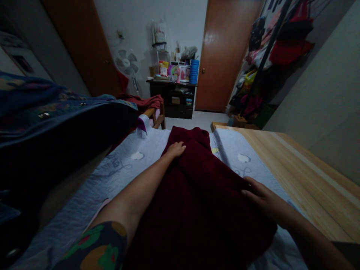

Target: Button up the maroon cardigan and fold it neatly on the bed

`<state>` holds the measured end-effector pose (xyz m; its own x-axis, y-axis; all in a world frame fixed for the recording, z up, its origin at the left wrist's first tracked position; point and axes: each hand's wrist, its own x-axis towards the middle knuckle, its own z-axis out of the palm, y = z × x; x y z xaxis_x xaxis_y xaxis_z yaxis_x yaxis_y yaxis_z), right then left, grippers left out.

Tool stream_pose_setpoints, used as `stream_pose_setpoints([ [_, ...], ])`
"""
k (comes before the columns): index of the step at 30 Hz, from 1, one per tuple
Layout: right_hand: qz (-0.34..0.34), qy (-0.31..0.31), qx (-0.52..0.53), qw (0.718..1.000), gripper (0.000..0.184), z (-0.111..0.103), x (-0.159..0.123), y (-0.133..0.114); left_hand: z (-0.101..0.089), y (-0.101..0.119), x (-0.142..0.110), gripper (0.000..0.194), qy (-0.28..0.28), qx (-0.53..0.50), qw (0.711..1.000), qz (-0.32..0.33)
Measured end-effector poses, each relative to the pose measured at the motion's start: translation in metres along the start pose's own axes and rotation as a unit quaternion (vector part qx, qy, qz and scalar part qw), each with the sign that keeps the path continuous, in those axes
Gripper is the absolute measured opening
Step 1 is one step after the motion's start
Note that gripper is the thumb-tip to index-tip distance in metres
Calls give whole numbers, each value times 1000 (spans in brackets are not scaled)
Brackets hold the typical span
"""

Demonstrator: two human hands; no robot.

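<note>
A dark red garment [197,195], its exact kind unclear, lies spread lengthwise over the light blue patterned bed cover [112,165]. Near its far end, my left hand [176,149] rests on the cloth at the left side, palm down with the thumb toward the right. My right hand [260,197] touches the garment's right edge, thumb and forefinger apart; its other fingers are partly hidden. Low light hides the garment's details, and its near end runs out of view at the bottom.
Dark clothing with a blue patterned band [70,108] hangs close on the left. Bare wooden boards [303,165] border the cover on the right. Beyond the bed are a standing fan [128,63], a dark cabinet [178,99], a wooden door [222,56] and hanging bags [292,48].
</note>
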<state>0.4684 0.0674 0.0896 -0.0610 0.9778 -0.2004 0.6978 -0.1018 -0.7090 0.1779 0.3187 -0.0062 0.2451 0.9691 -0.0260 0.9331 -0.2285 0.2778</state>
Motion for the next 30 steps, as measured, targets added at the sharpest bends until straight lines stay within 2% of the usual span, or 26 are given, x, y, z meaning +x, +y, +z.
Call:
stream_pose_setpoints([
  [3, 23, -2, 17, 1000, 39, 4, -4, 2, 1, 10, -4, 69, -49, -13, 999, 8],
  [5, 38, -23, 43, 998, 40, 5, -7, 4, 7, 19, -10, 82, -58, -17, 998, -3],
  [10, 82, -143, 151, 975, 49, 1, -21, 10, 27, 31, -26, 87, 9, -29, 999, -43],
  [12, 88, -159, 207, 961, 52, 0, -28, 12, 30, 32, -29, 86, 26, -33, 998, -43],
  [17, 91, -87, 322, 938, 57, 5, -44, 20, 30, 32, -31, 85, 30, -35, 998, -47],
  [24, 60, 26, 408, 911, 51, 16, -51, 22, 28, 32, -30, 84, 25, -32, 998, -44],
  [27, 53, 37, 426, 902, 54, 19, -52, 12, 29, 30, -28, 85, 15, -45, 998, -44],
  [30, 31, 16, 426, 904, 57, 25, -52, -2, 30, 28, -26, 81, 14, -122, 991, -46],
])
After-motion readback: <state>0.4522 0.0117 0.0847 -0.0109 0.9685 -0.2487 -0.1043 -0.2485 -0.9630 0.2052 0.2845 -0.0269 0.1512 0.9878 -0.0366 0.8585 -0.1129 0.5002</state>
